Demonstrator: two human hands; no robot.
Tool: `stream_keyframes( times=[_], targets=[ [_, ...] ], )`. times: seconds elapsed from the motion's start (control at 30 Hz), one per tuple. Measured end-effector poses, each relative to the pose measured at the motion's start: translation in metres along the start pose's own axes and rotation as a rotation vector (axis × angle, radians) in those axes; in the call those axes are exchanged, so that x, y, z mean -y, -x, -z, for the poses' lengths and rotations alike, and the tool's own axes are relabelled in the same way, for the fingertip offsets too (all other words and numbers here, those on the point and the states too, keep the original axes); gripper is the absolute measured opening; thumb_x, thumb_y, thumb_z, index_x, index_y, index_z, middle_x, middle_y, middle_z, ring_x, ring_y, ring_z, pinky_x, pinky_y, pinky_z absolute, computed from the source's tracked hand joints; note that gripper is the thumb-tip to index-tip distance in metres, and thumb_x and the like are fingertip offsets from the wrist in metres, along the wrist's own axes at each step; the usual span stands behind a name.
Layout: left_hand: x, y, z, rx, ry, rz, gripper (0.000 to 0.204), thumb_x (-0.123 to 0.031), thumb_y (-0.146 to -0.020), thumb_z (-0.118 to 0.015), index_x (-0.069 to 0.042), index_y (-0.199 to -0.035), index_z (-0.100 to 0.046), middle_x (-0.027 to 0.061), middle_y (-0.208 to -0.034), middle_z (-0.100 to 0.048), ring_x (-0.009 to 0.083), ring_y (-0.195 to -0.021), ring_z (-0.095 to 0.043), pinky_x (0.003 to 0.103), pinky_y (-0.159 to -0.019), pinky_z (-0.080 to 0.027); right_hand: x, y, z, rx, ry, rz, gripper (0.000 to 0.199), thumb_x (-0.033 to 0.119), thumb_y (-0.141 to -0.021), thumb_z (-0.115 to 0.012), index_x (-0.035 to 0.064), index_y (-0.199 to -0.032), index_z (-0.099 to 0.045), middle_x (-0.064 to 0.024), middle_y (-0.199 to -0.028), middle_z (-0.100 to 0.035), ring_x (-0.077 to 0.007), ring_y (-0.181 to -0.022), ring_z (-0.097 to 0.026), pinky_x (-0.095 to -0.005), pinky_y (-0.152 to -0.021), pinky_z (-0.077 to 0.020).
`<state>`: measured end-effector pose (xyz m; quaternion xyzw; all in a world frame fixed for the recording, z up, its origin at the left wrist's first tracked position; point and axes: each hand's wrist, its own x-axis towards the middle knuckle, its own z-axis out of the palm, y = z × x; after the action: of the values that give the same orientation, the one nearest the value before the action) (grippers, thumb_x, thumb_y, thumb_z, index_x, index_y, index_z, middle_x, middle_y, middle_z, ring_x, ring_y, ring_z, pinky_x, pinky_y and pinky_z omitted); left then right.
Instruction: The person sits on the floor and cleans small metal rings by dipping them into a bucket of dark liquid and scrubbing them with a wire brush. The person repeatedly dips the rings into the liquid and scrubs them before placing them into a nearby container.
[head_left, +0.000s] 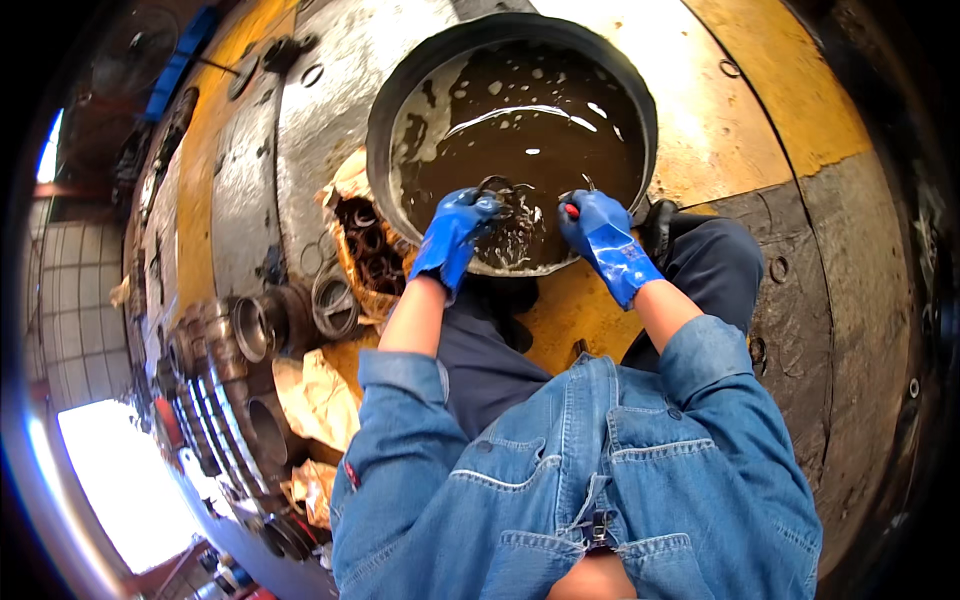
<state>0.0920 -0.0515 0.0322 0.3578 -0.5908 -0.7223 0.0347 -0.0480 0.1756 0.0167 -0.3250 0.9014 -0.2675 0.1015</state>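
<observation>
My left hand [463, 225], in a blue rubber glove, is closed on a dark curved metal piece [494, 183], seemingly a ring, at the near left inside of a round tub [381, 150]. Brown, foamy liquid [535, 125] fills the tub, and droplets are splashing just right of that hand. Across from it, my right hand [598, 225], gloved alike, grips a red-handled tool [572, 211]. A thin metal tip rises past its fingers; the tool's exact kind is hidden. Both hands are over the tub's near side, apart from each other.
Left of the tub, an opened paper wrapping [350, 180] holds several dark metal rings. Large cylindrical metal parts [262, 328] and crumpled brown paper [318, 398] lie nearer me. A loose ring [729, 68] rests on the floor plates at the right. My bent knee [725, 260] is beside the tub.
</observation>
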Motion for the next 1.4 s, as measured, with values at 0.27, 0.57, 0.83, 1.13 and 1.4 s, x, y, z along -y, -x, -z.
stream_keyframes(
  times=[0.27, 0.57, 0.83, 1.13, 1.4],
  targets=[
    [-0.001, 0.004, 0.011, -0.025, 0.125, -0.037, 0.019, -0.005, -0.102, -0.069, -0.004, -0.120, -0.075, 0.0053, -0.114, -0.079, 0.0153, -0.102, -0.074, 0.029, -0.085, -0.060, 0.072, -0.015, 0.037, 0.225, -0.896, 0.080, 0.028, 0.029, -0.098, -0.076, 0.0115, -0.119, -0.082, -0.0074, -0.097, -0.079, -0.0150, -0.092, -0.074, -0.0316, -0.089, -0.0592],
    [0.023, -0.017, 0.013, -0.048, -0.009, -0.105, 0.023, -0.003, -0.102, -0.072, 0.000, -0.124, -0.076, 0.0064, -0.108, -0.080, 0.0151, -0.093, -0.074, 0.029, -0.085, -0.059, 0.090, -0.066, 0.009, 0.239, -0.603, -0.175, 0.029, 0.035, -0.100, -0.068, 0.0120, -0.113, -0.080, -0.0089, -0.092, -0.078, -0.0243, -0.084, -0.074, -0.0356, -0.086, -0.0586],
    [-0.007, -0.003, 0.009, -0.140, 0.092, 0.026, 0.022, -0.013, -0.103, -0.073, -0.003, -0.122, -0.078, 0.0052, -0.105, -0.081, 0.0143, -0.093, -0.075, 0.030, -0.081, -0.055, 0.038, -0.072, -0.016, 0.178, -0.539, -0.477, 0.040, 0.040, -0.097, -0.071, 0.0028, -0.109, -0.079, -0.0151, -0.097, -0.081, -0.0263, -0.097, -0.079, -0.0391, -0.089, -0.0585],
    [0.000, -0.002, 0.017, 0.060, 0.267, -0.073, 0.024, -0.006, -0.103, -0.065, -0.001, -0.123, -0.076, 0.0046, -0.111, -0.078, 0.0149, -0.100, -0.072, 0.033, -0.090, -0.058, 0.092, -0.068, 0.002, 0.368, -0.822, 0.141, 0.033, 0.032, -0.100, -0.073, 0.0114, -0.125, -0.080, -0.0104, -0.117, -0.082, -0.0195, -0.106, -0.078, -0.0350, -0.098, -0.0604],
    [0.000, -0.011, 0.008, -0.102, 0.013, 0.032, 0.016, -0.009, -0.098, -0.078, -0.006, -0.114, -0.080, 0.0006, -0.097, -0.078, 0.0111, -0.088, -0.072, 0.027, -0.078, -0.055, 0.049, -0.094, -0.010, 0.335, -0.666, -0.256, 0.030, 0.037, -0.095, -0.069, 0.0088, -0.098, -0.079, -0.0104, -0.086, -0.076, -0.0173, -0.085, -0.073, -0.0363, -0.082, -0.0572]
  ],
)
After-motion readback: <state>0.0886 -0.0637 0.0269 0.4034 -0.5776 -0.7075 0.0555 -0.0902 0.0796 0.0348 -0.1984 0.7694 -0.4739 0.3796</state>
